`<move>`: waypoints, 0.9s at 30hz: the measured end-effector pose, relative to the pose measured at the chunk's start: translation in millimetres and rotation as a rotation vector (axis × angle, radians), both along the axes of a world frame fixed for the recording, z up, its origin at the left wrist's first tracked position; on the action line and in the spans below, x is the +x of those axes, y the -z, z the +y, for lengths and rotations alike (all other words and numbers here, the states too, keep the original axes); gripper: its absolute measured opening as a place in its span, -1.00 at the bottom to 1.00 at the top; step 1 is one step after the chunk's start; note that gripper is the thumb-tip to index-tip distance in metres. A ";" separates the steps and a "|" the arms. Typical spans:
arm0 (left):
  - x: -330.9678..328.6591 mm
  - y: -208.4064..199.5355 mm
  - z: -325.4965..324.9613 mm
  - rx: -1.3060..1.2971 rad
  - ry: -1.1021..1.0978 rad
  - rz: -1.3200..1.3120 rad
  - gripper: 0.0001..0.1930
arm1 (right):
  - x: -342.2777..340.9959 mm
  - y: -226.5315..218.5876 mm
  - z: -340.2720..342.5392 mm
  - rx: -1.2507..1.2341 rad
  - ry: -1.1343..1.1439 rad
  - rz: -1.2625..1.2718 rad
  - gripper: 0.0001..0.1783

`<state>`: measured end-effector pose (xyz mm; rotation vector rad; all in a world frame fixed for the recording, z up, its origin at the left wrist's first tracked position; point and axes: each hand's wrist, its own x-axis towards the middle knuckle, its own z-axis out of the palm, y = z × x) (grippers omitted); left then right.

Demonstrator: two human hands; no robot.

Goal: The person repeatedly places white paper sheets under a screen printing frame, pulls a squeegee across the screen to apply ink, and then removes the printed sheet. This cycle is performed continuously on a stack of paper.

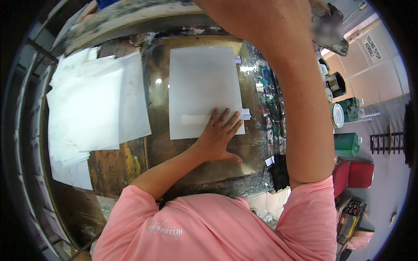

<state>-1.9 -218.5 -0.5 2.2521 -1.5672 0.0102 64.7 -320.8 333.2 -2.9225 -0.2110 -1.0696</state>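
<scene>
We judge the sheet (202, 82) placed on the board (160, 100) — our left hand (217, 137) spread open over its near edge, our right hand's (257, 17) grip hidden; whether the pile (87, 108) leftward is finished, we cannot tell.

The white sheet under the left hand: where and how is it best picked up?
Probably pinch the sheet at its near left corner, coming from the person's left. It lies flat with that corner uncovered, while the left hand covers its near right part and tabs sit along its right edge.
</scene>
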 end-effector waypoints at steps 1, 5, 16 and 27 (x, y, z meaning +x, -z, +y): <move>1.5 -6.1 3.7 -0.024 -0.033 -0.023 0.39 | 5.7 -3.0 -2.9 0.017 -0.041 -0.020 -0.42; 29.2 -78.5 50.1 -0.453 -0.528 0.249 -0.03 | 13.6 12.6 -20.0 -0.029 -0.065 -0.260 -0.50; -0.4 -57.7 205.3 -0.472 -0.847 0.465 0.20 | -101.3 188.6 -4.9 0.071 -0.290 0.525 -0.58; -1.5 -14.8 210.3 -0.092 -0.887 0.132 0.23 | 111.0 279.3 -77.7 -0.019 -0.213 0.295 -0.66</move>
